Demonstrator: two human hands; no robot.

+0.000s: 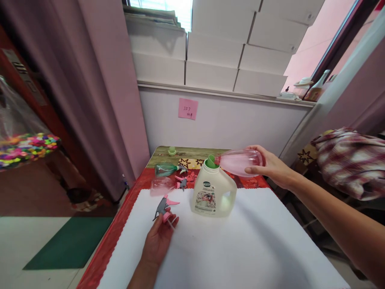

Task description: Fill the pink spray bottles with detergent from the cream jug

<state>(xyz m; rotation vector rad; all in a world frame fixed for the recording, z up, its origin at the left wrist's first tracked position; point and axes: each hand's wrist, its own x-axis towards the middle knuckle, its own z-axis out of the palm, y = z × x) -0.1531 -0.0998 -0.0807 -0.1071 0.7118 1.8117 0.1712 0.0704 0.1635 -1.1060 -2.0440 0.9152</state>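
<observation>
My right hand (264, 166) is closed around the base of a clear pink bottle (236, 161), held sideways. The bottle's neck points left and meets the green spout in the mouth of a large pale detergent jug (210, 188). The jug stands upright with a label on its front. In my left hand (161, 237) is a grey and pink spray trigger head (164, 208), its thin tube poking out by my fingers. Left of the jug lie a green spray bottle (165, 169) and a pink spray bottle (162, 185), both on their sides with trigger heads attached.
A white sheet (228, 249) covers most of the table over a red cloth (111, 228). A light green cap (172, 151) sits at the back left corner. Stacked white boxes (210, 60) line the sill, and a plaid cloth (351, 164) is at right.
</observation>
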